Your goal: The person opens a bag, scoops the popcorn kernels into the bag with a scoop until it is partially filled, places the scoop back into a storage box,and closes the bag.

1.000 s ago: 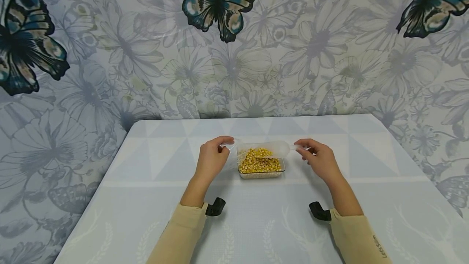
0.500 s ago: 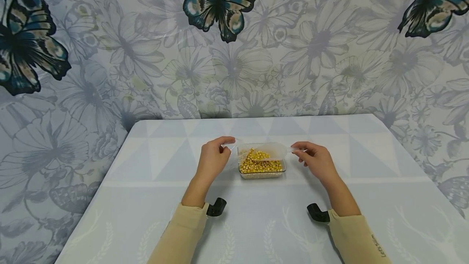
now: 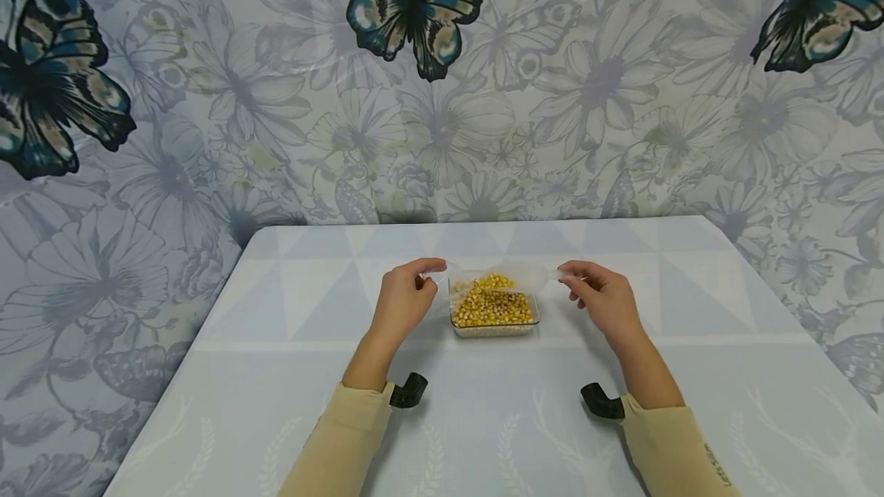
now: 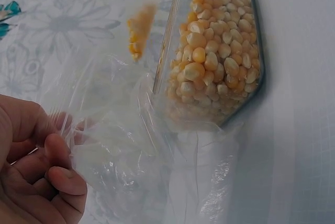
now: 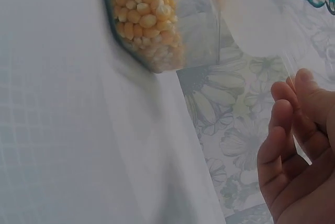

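Note:
A clear rectangular container (image 3: 496, 330) holds yellow corn kernels (image 4: 214, 41) and stands on the table. My left hand (image 3: 406, 294) pinches the edge of a clear plastic bag (image 4: 120, 145), beside the container's left end. The crinkled film of the bag overlaps that end in the left wrist view. On the other side my right hand (image 3: 599, 294) pinches the thin handle of a translucent whitish scoop (image 3: 535, 277). The scoop reaches left over the container's far side, with a small heap of kernels (image 4: 140, 31) on it. Its far end is hidden behind film and kernels.
A pale patterned cloth covers the table (image 3: 483, 420). Behind the table's far edge hangs a floral backdrop (image 3: 442, 136) with butterflies. Black curved pieces (image 3: 409, 390) stick out from the sleeves at both wrists.
My right hand shifts slightly left, then back right with the scoop, which now tilts differently. My left hand and the bag stay nearly still. The container has not moved.

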Demonstrator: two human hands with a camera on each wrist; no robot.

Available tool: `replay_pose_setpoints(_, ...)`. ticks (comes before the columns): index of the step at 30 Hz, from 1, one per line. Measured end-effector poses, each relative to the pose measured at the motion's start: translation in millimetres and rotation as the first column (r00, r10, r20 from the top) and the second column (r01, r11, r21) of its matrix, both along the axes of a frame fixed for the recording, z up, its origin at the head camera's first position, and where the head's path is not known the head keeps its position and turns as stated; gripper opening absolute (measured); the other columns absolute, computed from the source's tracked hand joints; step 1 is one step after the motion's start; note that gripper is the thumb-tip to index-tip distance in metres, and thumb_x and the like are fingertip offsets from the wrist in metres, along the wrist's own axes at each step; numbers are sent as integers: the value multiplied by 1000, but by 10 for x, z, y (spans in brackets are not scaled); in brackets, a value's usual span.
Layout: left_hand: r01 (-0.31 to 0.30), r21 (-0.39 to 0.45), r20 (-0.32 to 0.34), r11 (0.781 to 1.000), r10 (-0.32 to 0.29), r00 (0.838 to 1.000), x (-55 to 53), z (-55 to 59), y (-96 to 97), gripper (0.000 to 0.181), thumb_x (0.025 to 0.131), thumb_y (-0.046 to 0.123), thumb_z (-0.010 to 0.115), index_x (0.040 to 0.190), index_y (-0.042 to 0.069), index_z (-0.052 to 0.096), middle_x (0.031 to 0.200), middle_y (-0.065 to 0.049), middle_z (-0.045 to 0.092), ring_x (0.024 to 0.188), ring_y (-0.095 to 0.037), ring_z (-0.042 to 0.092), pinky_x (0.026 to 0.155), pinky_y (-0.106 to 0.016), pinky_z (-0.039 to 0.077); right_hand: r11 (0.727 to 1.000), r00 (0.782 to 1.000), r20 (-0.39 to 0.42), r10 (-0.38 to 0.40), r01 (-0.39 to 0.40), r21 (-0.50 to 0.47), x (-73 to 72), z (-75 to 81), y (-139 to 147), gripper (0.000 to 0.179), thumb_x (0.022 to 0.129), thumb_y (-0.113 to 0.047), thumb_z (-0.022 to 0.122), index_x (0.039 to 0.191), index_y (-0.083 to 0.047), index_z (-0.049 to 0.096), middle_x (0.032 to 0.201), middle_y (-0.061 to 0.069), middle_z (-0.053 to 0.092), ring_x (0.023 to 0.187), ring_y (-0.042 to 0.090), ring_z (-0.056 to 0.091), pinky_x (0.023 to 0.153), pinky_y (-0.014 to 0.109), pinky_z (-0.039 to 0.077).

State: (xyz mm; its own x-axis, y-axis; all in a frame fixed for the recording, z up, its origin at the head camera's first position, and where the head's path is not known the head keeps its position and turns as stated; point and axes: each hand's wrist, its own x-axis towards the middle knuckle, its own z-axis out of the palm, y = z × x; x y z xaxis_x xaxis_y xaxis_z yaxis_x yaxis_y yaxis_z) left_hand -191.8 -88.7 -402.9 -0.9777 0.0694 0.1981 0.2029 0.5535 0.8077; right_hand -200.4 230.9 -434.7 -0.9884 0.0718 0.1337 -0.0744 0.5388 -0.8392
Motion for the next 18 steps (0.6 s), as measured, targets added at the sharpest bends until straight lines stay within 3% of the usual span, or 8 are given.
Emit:
replay_pose_setpoints(4,15,8,2,1000,-15,1000,4,-6,4,39,93,0,50,122,13,73,47,-1,44,46,-13,28,46,-24,26,998,999,-27,-20,19,-56,18,24,-12,26,98,-31,64,118,-16,71,80,-10,65,79,32,64,65,34,57)
replay_pose_setpoints(9,14,0,10,1000,-14,1000,11,-6,14,39,93,0,50,121,16,73,48,-1,47,47,-12,29,46,-24,27,995,996,-81,-32,24,-101,60,92,-40,25,98,-26,65,117,-12,71,81,-18,65,74,25,63,62,28,55)
replay_pose_setpoints(13,16,-4,17,1000,-15,1000,15,-8,25,40,93,0,50,120,19,73,48,-1,47,47,-13,29,46,-23,27,991,993,-112,-22,6,-136,91,162,-82,25,97,-24,66,117,-10,71,81,-19,65,70,16,62,62,25,54)
replay_pose_setpoints(18,24,-5,15,1000,-24,1000,18,-8,38,41,93,0,51,121,18,73,49,-1,48,46,-12,29,46,-23,27,986,992,-126,5,-26,-166,119,235,-165,25,96,-21,67,116,-7,71,79,-18,64,69,15,61,61,24,54)
